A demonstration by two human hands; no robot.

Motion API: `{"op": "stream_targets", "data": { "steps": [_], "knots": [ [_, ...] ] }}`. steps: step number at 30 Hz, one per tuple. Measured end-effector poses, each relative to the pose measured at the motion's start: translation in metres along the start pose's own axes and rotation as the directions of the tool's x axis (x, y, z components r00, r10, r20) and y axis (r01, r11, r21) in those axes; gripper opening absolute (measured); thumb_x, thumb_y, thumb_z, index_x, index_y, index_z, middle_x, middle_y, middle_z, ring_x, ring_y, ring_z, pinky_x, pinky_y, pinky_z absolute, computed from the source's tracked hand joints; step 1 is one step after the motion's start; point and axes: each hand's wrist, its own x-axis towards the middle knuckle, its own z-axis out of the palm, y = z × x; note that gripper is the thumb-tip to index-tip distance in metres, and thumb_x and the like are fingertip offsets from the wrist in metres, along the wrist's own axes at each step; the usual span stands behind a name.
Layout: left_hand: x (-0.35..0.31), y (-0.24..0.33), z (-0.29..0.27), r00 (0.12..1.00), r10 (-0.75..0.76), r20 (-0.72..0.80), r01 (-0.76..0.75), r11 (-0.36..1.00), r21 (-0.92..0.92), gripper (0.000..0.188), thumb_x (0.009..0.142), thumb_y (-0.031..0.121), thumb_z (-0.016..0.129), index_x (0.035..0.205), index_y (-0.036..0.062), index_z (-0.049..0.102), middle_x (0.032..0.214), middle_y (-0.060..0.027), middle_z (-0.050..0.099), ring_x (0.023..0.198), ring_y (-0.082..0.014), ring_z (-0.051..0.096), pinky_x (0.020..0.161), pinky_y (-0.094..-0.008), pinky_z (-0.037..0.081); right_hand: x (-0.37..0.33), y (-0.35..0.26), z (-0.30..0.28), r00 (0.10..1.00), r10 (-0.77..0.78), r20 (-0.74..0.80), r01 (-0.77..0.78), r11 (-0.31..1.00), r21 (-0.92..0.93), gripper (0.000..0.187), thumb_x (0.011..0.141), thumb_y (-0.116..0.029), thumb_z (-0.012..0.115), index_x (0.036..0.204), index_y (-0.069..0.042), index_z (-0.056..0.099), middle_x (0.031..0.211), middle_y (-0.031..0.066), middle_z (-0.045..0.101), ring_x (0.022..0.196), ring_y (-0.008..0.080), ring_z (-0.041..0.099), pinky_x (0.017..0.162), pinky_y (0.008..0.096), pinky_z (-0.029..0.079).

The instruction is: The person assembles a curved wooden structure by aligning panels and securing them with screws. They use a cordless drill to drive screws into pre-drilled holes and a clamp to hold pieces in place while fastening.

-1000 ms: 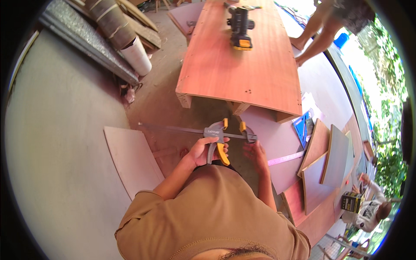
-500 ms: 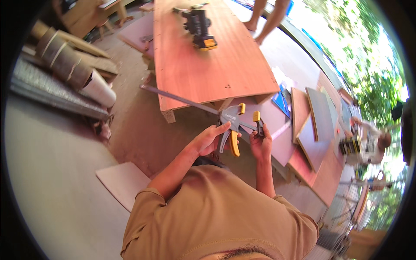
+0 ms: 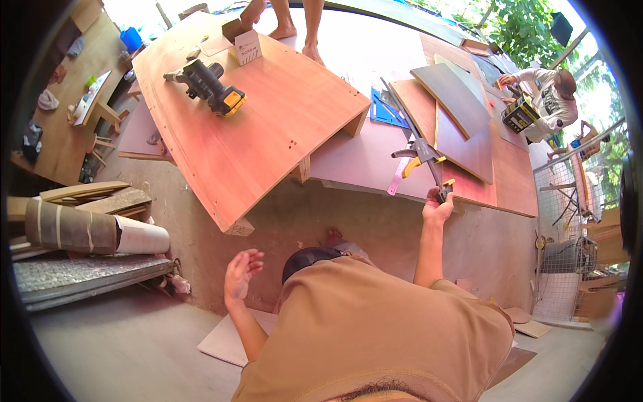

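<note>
Gripping the end of a clamp [image 3: 423, 150], the right hand [image 3: 438, 210] has its fingers curled round it; the clamp reaches across the near edge of a pale sheet [image 3: 351, 157], beside stacked boards [image 3: 455, 97]; the left hand [image 3: 242, 273], half open, holds nothing, near the closest corner of a wooden table [image 3: 268, 144]; a drill [image 3: 206, 84] lies toward its far edge. Whether the clamp touches the boards, I cannot tell.

The power tool [image 3: 208, 86] lies on the tabletop [image 3: 268, 127], left of the bar clamp [image 3: 423, 151].
</note>
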Motion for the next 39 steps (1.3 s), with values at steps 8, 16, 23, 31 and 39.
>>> {"op": "stream_targets", "data": {
  "steps": [8, 16, 23, 31, 39],
  "knots": [
    [0.057, -0.054, -0.084, 0.823, -0.118, -0.556, -0.08, 0.945, -0.318, 0.053, 0.106, 0.053, 0.068, 0.136, 0.0099, 0.063, 0.116, -0.0042, 0.07, 0.102, -0.0167, 0.066, 0.091, -0.0348, 0.056, 0.08, 0.031, -0.037, 0.979, -0.113, -0.171, 0.11, 0.994, -0.028, 0.034, 0.115, -0.033, 0.052, 0.127, -0.003, 0.062, 0.098, 0.0125, 0.068, 0.074, 0.028, 0.07, 0.073, 0.0397, 0.066],
    [0.138, -0.07, -0.068, 0.898, -0.082, -0.431, -0.022, 0.973, -0.232, 0.086, 0.102, 0.076, 0.051, 0.163, 0.0163, 0.043, 0.162, -0.0138, 0.049, 0.146, -0.0329, 0.051, 0.121, -0.0572, 0.04, 0.121, 0.06, -0.045, 0.897, -0.391, -0.204, -0.093, 0.286, -0.954, 0.081, 0.094, -0.06, 0.073, 0.137, 0.007, 0.058, 0.116, 0.0313, 0.064, 0.108, 0.0351, 0.067, 0.086, 0.0551, 0.058],
    [0.145, -0.037, -0.056, 0.958, 0.22, -0.183, -0.21, 0.975, 0.072, 0.067, 0.103, 0.045, 0.058, 0.163, 0.0171, 0.046, 0.161, -0.0064, 0.054, 0.145, -0.0242, 0.054, 0.119, -0.0477, 0.045, 0.092, 0.043, -0.049, 0.825, -0.551, 0.128, -0.04, -0.283, -0.958, 0.092, 0.087, -0.061, 0.079, 0.136, 0.014, 0.06, 0.129, 0.0451, 0.056, 0.132, 0.0525, 0.049, 0.1, 0.0613, 0.05],
    [0.173, 0.003, -0.076, 0.985, 0.034, 0.169, 0.046, 0.893, -0.447, 0.101, 0.101, 0.084, 0.041, 0.17, 0.0099, 0.034, 0.174, -0.0123, 0.037, 0.161, -0.0306, 0.032, 0.131, -0.053, 0.024, -0.099, 0.132, 0.044, 0.934, 0.088, 0.346, 0.282, 0.415, -0.865, 0.051, 0.105, -0.035, 0.07, 0.138, 0.002, 0.06, 0.112, 0.0114, 0.066, 0.101, 0.0229, 0.062, 0.089, 0.0377, 0.054],
    [0.215, -0.005, -0.081, 0.999, -0.029, -0.022, 0.011, 0.821, -0.571, 0.089, 0.107, 0.073, 0.049, 0.165, 0.0054, 0.045, 0.167, -0.0119, 0.049, 0.152, -0.0236, 0.046, 0.127, -0.0417, 0.032, -0.231, 0.239, 0.162, 0.912, 0.296, 0.284, 0.159, 0.383, -0.91, 0.079, 0.105, -0.062, 0.062, 0.161, -0.01, 0.043, 0.148, 0.0147, 0.058, 0.138, 0.027, 0.052, 0.11, 0.0466, 0.043]
  ]
}}
